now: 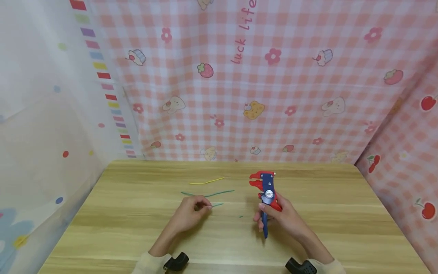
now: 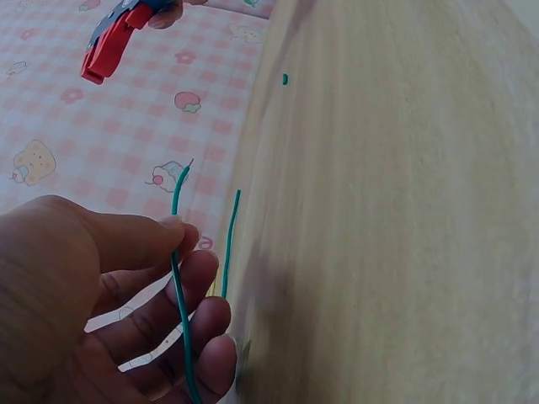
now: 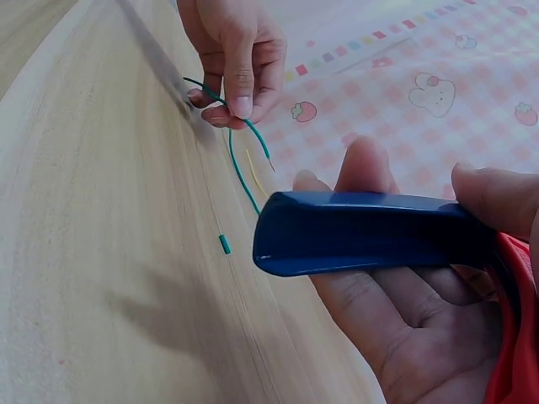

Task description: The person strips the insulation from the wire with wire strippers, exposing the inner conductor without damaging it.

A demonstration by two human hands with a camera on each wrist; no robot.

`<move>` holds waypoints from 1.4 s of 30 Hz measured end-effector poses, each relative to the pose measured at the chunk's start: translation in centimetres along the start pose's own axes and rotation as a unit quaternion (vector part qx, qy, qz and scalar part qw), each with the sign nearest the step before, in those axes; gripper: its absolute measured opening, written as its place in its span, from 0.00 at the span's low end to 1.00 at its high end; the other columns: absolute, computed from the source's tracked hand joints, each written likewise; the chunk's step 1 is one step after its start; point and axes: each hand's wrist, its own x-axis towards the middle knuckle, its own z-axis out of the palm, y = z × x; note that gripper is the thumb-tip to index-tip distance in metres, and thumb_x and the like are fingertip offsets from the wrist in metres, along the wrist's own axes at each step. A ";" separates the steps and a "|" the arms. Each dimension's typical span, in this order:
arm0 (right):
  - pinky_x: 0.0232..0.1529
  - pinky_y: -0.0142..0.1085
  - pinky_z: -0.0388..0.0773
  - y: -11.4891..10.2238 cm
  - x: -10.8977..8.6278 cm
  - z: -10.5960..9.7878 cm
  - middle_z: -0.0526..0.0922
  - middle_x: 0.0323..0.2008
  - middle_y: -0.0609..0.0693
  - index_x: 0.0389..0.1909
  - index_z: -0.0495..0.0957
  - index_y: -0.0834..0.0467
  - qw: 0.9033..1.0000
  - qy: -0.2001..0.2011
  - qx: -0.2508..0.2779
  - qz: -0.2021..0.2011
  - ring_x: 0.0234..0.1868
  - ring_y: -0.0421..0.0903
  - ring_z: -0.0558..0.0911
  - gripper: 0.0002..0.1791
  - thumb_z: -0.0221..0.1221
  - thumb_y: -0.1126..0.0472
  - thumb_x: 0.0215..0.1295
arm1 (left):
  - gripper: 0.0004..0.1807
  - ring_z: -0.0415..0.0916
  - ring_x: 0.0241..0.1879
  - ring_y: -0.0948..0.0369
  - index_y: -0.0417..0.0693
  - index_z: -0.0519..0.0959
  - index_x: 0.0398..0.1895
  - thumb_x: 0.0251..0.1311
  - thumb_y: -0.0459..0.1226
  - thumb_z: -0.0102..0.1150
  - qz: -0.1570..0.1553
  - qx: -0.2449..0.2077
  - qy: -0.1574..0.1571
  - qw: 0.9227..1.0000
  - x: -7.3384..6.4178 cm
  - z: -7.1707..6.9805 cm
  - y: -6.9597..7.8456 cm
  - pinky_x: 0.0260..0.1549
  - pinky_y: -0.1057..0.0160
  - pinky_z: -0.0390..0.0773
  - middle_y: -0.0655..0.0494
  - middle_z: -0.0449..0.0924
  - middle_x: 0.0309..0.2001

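Note:
My left hand (image 1: 191, 210) pinches a short green wire (image 2: 184, 307) between thumb and index finger. In the left wrist view, the wire's upper end shows a thin bare tip, and its lower part runs across the other fingers. To the right, my right hand (image 1: 285, 216) holds a red and blue wire stripper (image 1: 268, 184) by its handles above the table. Its red jaws stand apart and face left, with nothing between them. Close up in the right wrist view is the blue handle (image 3: 370, 231). A tiny green piece of insulation (image 1: 241, 217) lies between the hands.
Another green wire (image 1: 222, 193) lies on the wooden table (image 1: 325, 198) just beyond the left hand, partly hidden by it. Farther back is a yellow wire (image 1: 206, 182). A pink checked cloth (image 1: 219, 95) hangs behind the table, with more cloth at both sides.

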 end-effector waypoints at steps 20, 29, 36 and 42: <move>0.43 0.51 0.88 1.9 0.5 -2.1 0.87 0.37 0.56 0.78 0.50 0.51 0.999 0.040 0.006 -0.001 0.32 0.51 0.88 0.35 0.56 0.53 0.78 | 0.07 0.74 0.32 0.68 0.49 0.84 0.28 0.58 0.29 0.70 0.033 0.103 0.020 0.994 -0.2 0.2 -0.3 0.36 0.68 0.75 0.62 0.80 0.28; 0.42 0.50 0.88 3.6 0.7 -3.1 0.87 0.34 0.51 0.76 0.47 0.61 0.998 0.038 0.044 -0.001 0.31 0.48 0.88 0.35 0.54 0.54 0.79 | 0.06 0.74 0.35 0.64 0.53 0.84 0.29 0.57 0.33 0.72 0.018 0.125 0.002 0.992 0.0 0.1 -0.4 0.42 0.64 0.72 0.66 0.79 0.28; 0.42 0.50 0.88 4.5 0.8 -3.5 0.87 0.34 0.50 0.75 0.46 0.62 0.996 0.016 0.086 -0.003 0.32 0.48 0.88 0.33 0.51 0.55 0.81 | 0.06 0.74 0.36 0.63 0.53 0.84 0.30 0.58 0.34 0.72 0.011 0.116 -0.007 0.993 0.0 0.1 -0.4 0.40 0.66 0.72 0.66 0.79 0.28; 0.43 0.50 0.88 4.8 0.8 -3.5 0.86 0.35 0.50 0.76 0.44 0.62 0.995 0.016 0.095 -0.005 0.34 0.49 0.88 0.35 0.51 0.55 0.81 | 0.04 0.74 0.34 0.66 0.51 0.84 0.32 0.60 0.33 0.70 0.013 0.098 0.001 0.995 0.0 0.2 -0.2 0.39 0.67 0.75 0.64 0.79 0.30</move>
